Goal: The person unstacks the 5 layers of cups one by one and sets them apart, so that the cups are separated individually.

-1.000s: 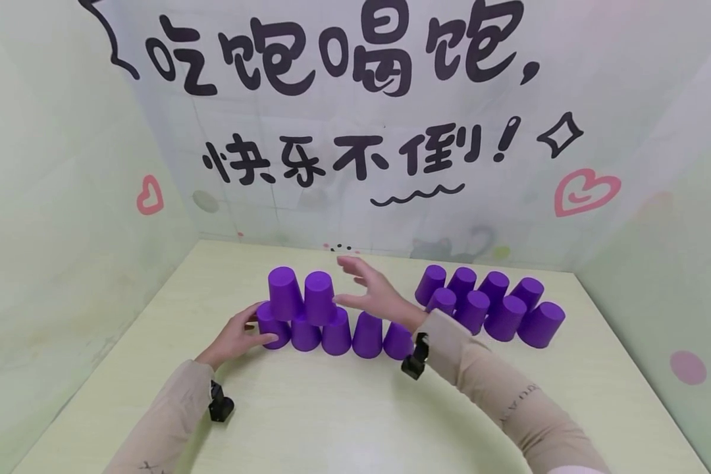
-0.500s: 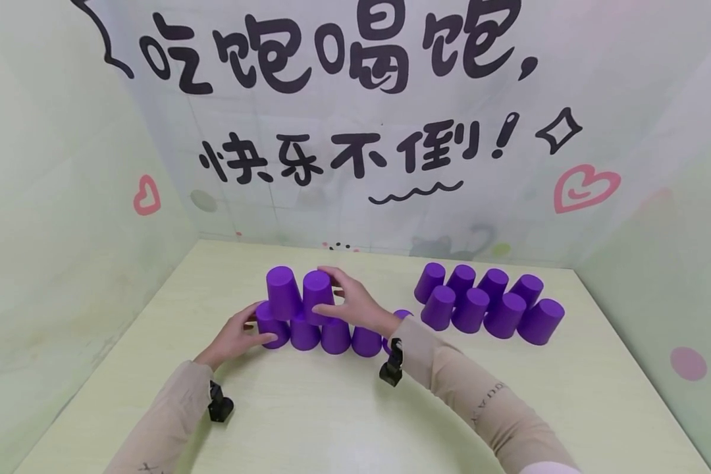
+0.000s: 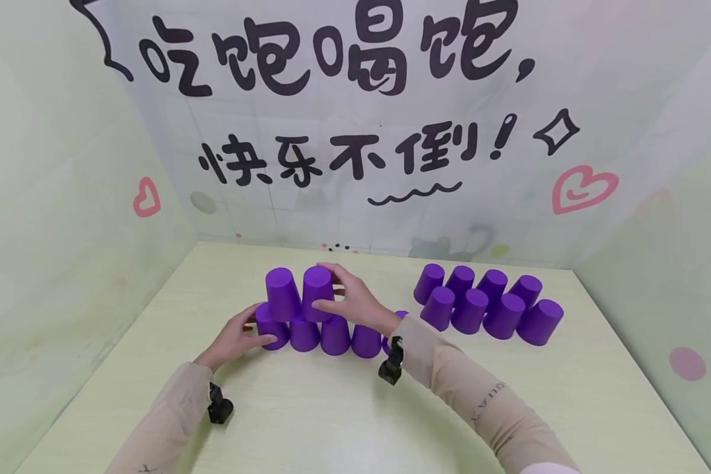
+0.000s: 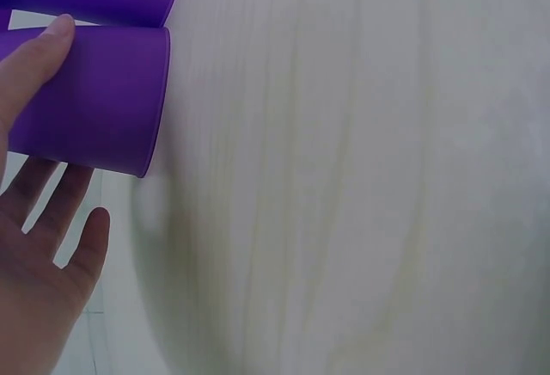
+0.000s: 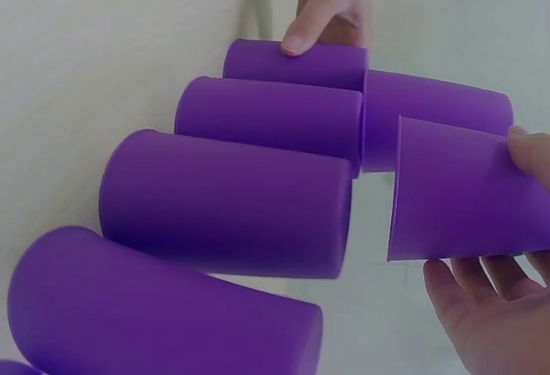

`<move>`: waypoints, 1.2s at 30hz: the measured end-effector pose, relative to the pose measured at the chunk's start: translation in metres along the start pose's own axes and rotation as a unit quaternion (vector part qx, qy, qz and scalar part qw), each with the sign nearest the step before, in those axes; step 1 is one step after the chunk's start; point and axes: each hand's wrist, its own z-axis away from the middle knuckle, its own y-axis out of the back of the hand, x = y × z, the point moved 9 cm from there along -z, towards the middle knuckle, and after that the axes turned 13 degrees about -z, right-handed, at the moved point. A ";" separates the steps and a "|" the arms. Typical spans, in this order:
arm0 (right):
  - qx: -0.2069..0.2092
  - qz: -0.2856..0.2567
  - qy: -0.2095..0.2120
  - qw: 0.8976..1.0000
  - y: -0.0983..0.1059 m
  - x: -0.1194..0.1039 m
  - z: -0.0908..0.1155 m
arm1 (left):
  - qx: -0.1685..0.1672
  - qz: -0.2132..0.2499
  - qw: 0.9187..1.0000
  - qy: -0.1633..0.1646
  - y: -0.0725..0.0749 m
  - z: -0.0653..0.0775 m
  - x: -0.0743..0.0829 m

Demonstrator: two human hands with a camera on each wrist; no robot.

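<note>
Purple plastic cups stand upside down in a row on the table. My left hand (image 3: pixel 234 339) holds the leftmost bottom cup (image 4: pixel 94 100), thumb on its near side and fingers behind. An upper cup (image 3: pixel 282 295) rests over the two leftmost bottom cups. To its right, my right hand (image 3: pixel 358 303) grips a second upper cup (image 5: pixel 464 194) between thumb and fingers. In the right wrist view, a gap separates that cup's rim from the bottom cups (image 5: pixel 232 203). The right forearm partly hides the row's right end.
Two rows of upside-down purple cups (image 3: pixel 505 316) stand at the back right of the pale wooden table (image 3: pixel 332 421). A printed backdrop (image 3: pixel 320 217) rises behind the table, with side walls left and right.
My right hand has come in from the right, taken hold of the right upper cup and raised it slightly. My left hand has stayed on the leftmost cup.
</note>
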 end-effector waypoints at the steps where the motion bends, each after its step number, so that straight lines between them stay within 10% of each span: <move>1: 0.000 0.000 0.002 1.000 0.002 -0.002 0.000 | 0.000 0.001 1.000 -0.001 -0.001 -0.001 -0.003; 11: 0.050 -0.002 0.016 0.999 0.040 -0.028 0.007 | -0.001 0.000 1.000 0.004 0.011 0.009 0.026; 22: 0.107 -0.012 0.063 0.992 0.111 -0.031 0.033 | 0.003 -0.004 1.000 -0.006 0.002 0.001 0.000; 36: 0.279 0.091 0.017 0.956 0.233 -0.014 0.132 | 0.004 0.006 1.000 -0.008 0.008 0.008 0.025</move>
